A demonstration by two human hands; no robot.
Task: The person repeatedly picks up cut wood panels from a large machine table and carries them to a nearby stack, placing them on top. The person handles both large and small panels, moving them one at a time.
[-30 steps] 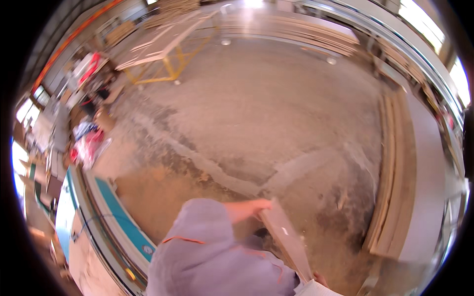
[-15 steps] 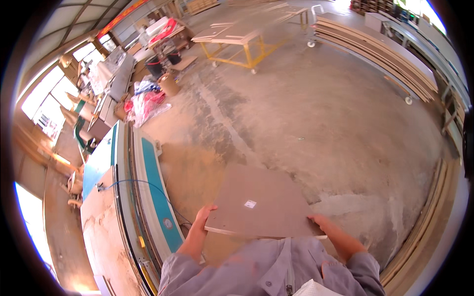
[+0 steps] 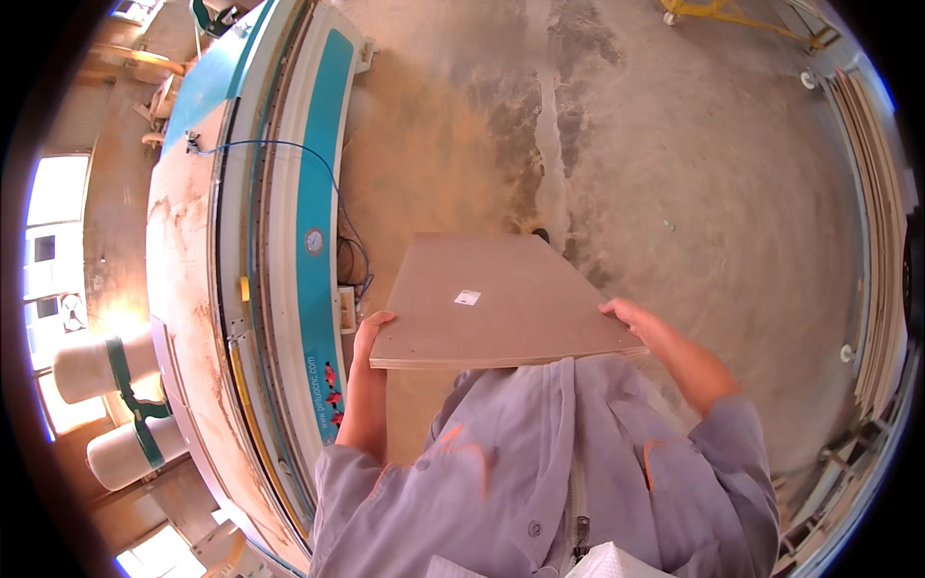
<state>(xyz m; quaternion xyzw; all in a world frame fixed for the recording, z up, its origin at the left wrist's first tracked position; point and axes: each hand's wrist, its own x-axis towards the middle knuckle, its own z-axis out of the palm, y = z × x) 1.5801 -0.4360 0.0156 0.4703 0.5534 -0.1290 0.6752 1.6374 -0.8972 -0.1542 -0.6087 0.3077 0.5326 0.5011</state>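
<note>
A stack of flat brown boards with a small white label on its top face is held level in front of my waist. My left hand grips the left edge, with the thumb on top. At the right edge, my right hand is closed on the same boards. The fingers of both hands are mostly hidden beneath. Layered edges show along the side nearest my body. Below the far edge, a dark shoe tip peeks out.
A long white and teal machine with a gauge and a blue hose runs along my left. Long boards lie stacked on a wheeled cart at the right. A yellow frame stands at the far right. The floor is concrete.
My view has turned left and downward, so the machine fills more of the left side and the yellow table has slid toward the top right. Both hands keep hold of the boards.
</note>
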